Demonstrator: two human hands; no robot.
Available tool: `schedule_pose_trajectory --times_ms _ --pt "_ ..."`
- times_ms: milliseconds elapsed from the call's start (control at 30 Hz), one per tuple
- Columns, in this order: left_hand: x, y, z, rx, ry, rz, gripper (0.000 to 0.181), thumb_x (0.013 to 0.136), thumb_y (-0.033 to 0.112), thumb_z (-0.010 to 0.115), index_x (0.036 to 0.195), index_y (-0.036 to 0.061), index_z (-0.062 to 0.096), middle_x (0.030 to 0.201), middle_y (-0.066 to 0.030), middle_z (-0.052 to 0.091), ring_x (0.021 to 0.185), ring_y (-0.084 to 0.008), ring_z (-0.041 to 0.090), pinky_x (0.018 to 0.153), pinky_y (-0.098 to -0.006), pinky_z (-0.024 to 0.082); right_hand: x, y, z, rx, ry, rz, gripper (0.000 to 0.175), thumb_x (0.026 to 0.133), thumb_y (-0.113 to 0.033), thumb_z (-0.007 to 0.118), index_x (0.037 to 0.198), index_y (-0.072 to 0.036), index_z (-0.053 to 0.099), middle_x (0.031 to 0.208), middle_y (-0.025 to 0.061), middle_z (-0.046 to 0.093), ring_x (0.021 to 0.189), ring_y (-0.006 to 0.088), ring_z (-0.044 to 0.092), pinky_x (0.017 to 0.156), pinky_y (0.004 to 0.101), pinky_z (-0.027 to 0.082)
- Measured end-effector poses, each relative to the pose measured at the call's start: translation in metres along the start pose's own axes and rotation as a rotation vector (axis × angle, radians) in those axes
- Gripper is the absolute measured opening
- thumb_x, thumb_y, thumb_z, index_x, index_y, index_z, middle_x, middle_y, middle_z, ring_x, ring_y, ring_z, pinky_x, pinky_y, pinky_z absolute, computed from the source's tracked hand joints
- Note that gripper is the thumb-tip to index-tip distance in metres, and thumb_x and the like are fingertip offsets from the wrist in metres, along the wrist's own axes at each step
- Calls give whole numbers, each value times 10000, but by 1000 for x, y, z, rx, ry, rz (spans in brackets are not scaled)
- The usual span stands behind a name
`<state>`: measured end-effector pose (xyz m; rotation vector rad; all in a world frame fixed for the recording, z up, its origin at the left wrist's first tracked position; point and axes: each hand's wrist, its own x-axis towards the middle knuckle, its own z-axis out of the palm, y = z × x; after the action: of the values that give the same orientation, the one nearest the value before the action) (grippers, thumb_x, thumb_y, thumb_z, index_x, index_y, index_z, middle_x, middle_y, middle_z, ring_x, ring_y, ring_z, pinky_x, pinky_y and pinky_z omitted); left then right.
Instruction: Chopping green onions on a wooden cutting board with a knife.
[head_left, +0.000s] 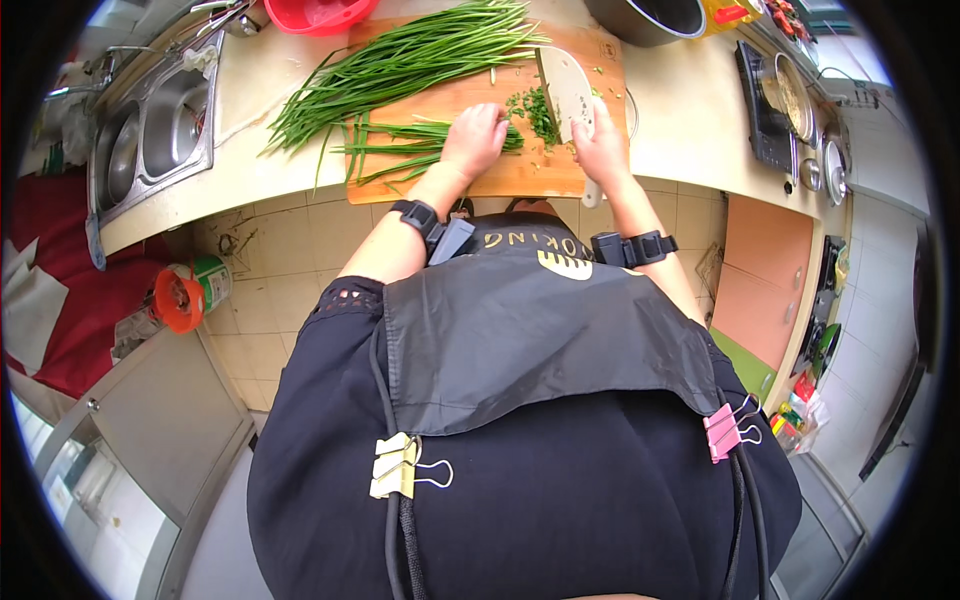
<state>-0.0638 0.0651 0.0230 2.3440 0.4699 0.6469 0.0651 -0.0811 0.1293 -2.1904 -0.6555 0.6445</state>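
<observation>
A wooden cutting board (480, 184) lies before me on the counter. My left hand (475, 138) rests on a small bunch of green garlic chives (401, 140), its fingers closed over the stalks near their cut ends. My right hand (600, 142) grips a kitchen knife (568, 94) with a broad pale blade, held to the right of the chopped greens (538, 112). The blade is tilted, its edge close to the chopped pieces. A larger pile of whole chives (412, 60) lies across the back left of the board, and its leaves hang past the board's left side.
A red plastic basin (319, 16) and a dark pot (649, 19) stand behind the board. The steel double sink (176, 124) is at the left. On the right are a black cooktop (757, 112) with a pan (787, 94) and a small metal bowl (810, 174).
</observation>
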Motion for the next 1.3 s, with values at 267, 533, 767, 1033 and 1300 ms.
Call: schedule_pose_trajectory --times_ms 267,533,767,1033,1300 --pt "-5 8 -40 246 -197 166 455 732 299 716 1068 46 544 952 -121 591 938 -294 563 823 -401 446 -12 39 24 -210 -61 -305 324 879 -141 524 1193 -115 451 845 263 637 791 435 622 715 506 490" --pt "4 -8 -17 204 -231 160 320 712 183 695 983 58 582 905 -117 599 903 -294 575 830 -392 464 -1 37 15 -417 -49 -226 312 870 -135 529 1169 -84 457 864 236 640 840 419 612 727 501 483" --pt "26 -2 4 220 -252 145 332 740 194 681 1029 65 582 956 -119 586 951 -304 561 850 -403 459 2 45 11 -417 -12 -221 332 867 -128 537 1190 -98 466 876 237 645 837 424 615 738 509 480" --pt "30 15 -9 120 -78 163 356 825 366 635 1010 63 621 1010 -111 590 1008 -277 543 883 -402 433 2 38 -6 -291 69 -231 299 879 -156 542 1169 -106 487 866 239 644 827 435 614 722 507 484" --pt "15 13 32 53 31 64 108 841 158 604 866 53 611 904 -109 618 858 -301 588 772 -400 481 -8 18 -7 -313 33 -230 295 884 -155 545 1166 -85 495 890 246 645 842 431 618 731 489 488"
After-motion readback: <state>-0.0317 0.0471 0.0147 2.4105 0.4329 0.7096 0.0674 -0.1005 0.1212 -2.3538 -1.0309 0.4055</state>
